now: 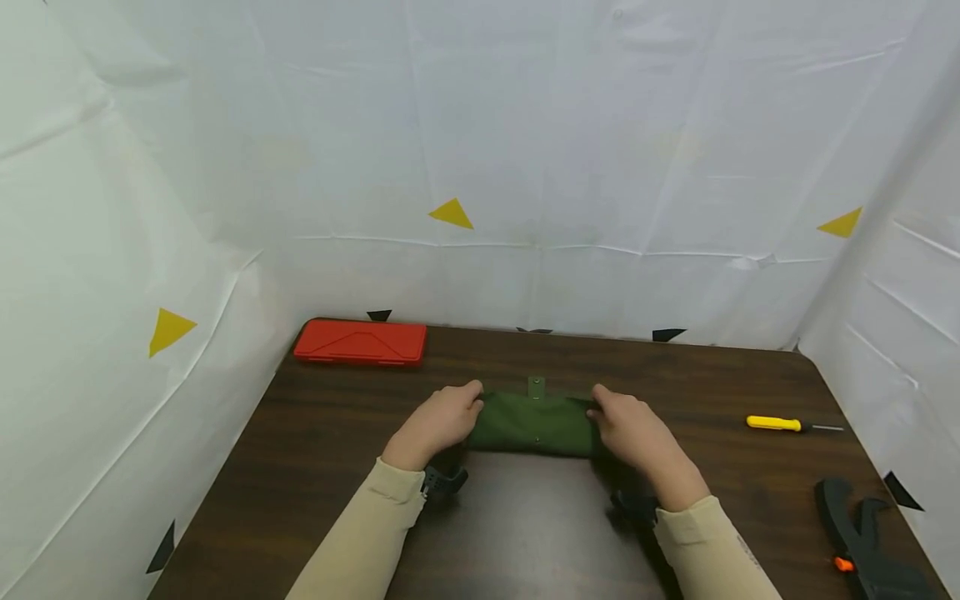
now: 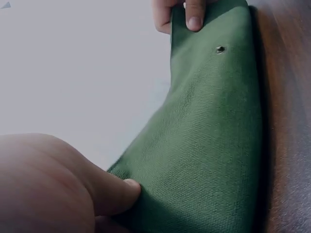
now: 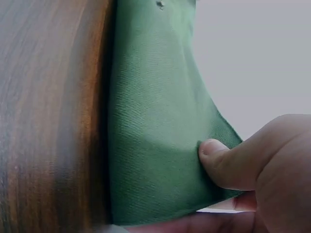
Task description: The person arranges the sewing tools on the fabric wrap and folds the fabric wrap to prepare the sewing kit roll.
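A green canvas pouch (image 1: 534, 425) with a small snap tab (image 1: 536, 387) at its far edge lies crosswise over the middle of the table. My left hand (image 1: 441, 421) pinches its left far corner, thumb on top. At the right far corner, my right hand (image 1: 637, 433) grips the cloth between thumb and fingers. The far edge is lifted at both corners and sags between them, as the left wrist view of the pouch (image 2: 209, 126) shows. A metal snap stud (image 2: 220, 49) sits on its face. In the right wrist view the fingers lie under the cloth, partly hidden.
A red flat case (image 1: 362, 342) lies at the back left of the dark wooden table (image 1: 300, 475). To the right are a yellow-handled screwdriver (image 1: 776, 423) and a black clamp-like tool (image 1: 870, 542) with an orange button. White sheeting (image 1: 562, 150) walls the back and sides.
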Demonstrator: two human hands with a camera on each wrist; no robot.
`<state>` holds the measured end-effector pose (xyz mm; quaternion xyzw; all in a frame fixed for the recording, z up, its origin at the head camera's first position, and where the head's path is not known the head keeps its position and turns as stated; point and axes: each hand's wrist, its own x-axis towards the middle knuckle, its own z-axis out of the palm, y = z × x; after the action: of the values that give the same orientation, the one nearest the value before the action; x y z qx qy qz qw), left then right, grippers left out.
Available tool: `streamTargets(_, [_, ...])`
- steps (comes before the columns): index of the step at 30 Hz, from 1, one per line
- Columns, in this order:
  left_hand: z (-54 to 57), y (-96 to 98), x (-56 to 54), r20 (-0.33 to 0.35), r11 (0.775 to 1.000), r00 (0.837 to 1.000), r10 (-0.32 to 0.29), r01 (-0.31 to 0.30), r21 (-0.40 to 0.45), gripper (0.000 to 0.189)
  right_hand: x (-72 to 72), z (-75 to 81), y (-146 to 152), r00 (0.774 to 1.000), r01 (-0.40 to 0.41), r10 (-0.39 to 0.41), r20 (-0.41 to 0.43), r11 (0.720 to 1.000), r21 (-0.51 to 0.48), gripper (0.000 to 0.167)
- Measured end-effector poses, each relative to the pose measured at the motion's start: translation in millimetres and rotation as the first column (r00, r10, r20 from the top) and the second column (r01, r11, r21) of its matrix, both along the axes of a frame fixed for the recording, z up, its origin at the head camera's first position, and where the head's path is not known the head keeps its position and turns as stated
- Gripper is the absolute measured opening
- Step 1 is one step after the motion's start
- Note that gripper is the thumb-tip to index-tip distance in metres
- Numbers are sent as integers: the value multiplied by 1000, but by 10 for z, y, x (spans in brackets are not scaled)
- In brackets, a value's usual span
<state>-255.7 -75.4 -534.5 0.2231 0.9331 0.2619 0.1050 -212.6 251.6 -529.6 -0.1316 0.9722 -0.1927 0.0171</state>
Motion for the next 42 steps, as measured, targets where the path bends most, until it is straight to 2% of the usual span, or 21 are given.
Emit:
streamTargets(6, [-101,57,-14,52,998,998,44,-46,33,18,-29,-60,23,1000,-2,2,-8,1000,-18,11])
streamTargets(9, [-160,93,-31,52,998,997,65,-66,22,15,-56,-127,41,1000,-4,4,-24,1000,-27,10])
streamTargets(13, [-201,139,-40,-28,996,996,87,-88,-33,10,-97,-241,48,1000,14,-15,-17,999,-50,9])
streamTargets(18, [-186,207,-4,-118,989,985,123,-132,-73,17,-123,-320,59,998,63,-63,9,996,-69,15])
streamTargets(21, [-222,242,16,-255,984,961,110,-141,-106,32,-121,-351,66,996,90,-90,-4,993,-83,23])
streamTargets(23, [-238,269,24,-345,989,936,64,-106,-105,40,-112,-371,63,995,103,-104,-2,989,-102,26])
streamTargets(25, [-240,296,33,-411,994,911,-29,-18,-111,41,-106,-397,63,993,115,-115,3,987,-116,27])
streamTargets(26, [-221,314,45,-407,994,910,-82,43,-104,39,-105,-406,63,993,119,-120,7,985,-125,27])
streamTargets(28, [-189,357,82,-352,982,917,-187,168,-82,34,-112,-426,75,992,129,-128,14,981,-147,26])
streamTargets(29, [-187,377,100,-325,974,918,-228,213,-83,34,-120,-436,84,991,134,-133,17,978,-158,27])
streamTargets(31, [-211,416,127,-278,962,921,-272,253,-102,39,-142,-460,113,989,146,-142,35,969,-200,28])
streamTargets(34, [-292,457,133,-261,960,926,-272,242,-143,51,-171,-496,162,984,178,-163,75,935,-307,31])
streamTargets(36, [-341,471,132,-261,961,930,-260,225,-158,54,-178,-518,192,976,219,-206,74,896,-386,30])
streamTargets(39, [-382,474,145,-241,966,939,-246,216,-144,57,-160,-484,197,948,265,-319,-19,817,-511,24])
streamTargets(41, [-397,476,150,-224,968,944,-241,217,-128,58,-137,-385,169,925,250,-371,-85,759,-601,19])
streamTargets(42, [-404,478,146,-221,968,945,-240,217,-124,58,-129,-311,141,927,215,-362,-96,725,-655,19])
